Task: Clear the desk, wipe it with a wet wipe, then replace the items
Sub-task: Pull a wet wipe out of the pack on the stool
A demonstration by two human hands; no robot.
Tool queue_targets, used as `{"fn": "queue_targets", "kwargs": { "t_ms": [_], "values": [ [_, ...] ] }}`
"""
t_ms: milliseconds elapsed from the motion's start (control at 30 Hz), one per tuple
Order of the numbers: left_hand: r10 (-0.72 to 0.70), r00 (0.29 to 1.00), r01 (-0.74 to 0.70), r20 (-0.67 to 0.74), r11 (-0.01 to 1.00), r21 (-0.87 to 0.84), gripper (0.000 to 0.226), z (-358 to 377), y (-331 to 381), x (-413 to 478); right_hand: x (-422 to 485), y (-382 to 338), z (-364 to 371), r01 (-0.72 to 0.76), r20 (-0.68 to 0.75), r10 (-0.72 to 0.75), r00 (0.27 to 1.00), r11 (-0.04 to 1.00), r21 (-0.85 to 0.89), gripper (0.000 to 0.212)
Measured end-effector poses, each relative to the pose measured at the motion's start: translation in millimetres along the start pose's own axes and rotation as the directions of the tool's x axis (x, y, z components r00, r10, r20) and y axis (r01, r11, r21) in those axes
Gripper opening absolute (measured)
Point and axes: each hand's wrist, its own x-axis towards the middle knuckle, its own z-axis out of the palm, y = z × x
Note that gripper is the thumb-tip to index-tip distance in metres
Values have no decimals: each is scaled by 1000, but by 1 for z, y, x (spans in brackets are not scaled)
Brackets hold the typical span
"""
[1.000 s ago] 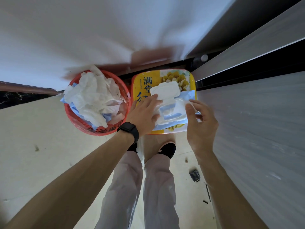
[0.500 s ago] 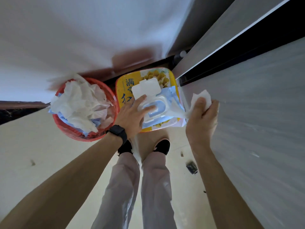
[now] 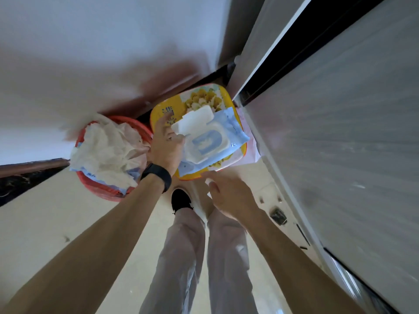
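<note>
Both grips loose, left hand [image 3: 166, 147] touching wipes pack [image 3: 230, 128] (lid [image 3: 192, 122] open), right hand [image 3: 231, 198] now lower.

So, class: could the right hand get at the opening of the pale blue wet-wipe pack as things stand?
Probably yes. The right hand hovers just short of the pale blue wet-wipe pack, whose white plastic lid stands open; the left hand rests on the pack's other side, leaving the opening clear.
</note>
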Motion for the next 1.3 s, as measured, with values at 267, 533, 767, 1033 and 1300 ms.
{"fn": "queue_targets", "kwargs": {
  "t_ms": [267, 533, 767, 1033, 1300],
  "values": [
    [79, 994, -84, 73, 995, 62, 37, -14, 12, -17, 29, -21, 1, -83, -81, 78, 994, 995, -59, 83],
    [539, 656, -744, 528, 347, 570, 52, -18, -11, -29, 39, 5, 4, -120, -108, 84, 991, 910, -396, 82],
    [531, 623, -758, 575, 228, 611, 49, -21, -33, -37, 31, 6, 4, -64, 2, 78, 997, 830, -554, 84],
    [520, 543, -801, 660, 82, 594, 49, -28, -33, -23, 44, 15, 1, -155, -86, 129, 988, 861, -485, 80],
    [222, 693, -685, 686, -97, 722, 66, -7, -31, -40, -6, 34, -10, -234, -202, 193, 960, 950, -207, 53]
  ]
}}
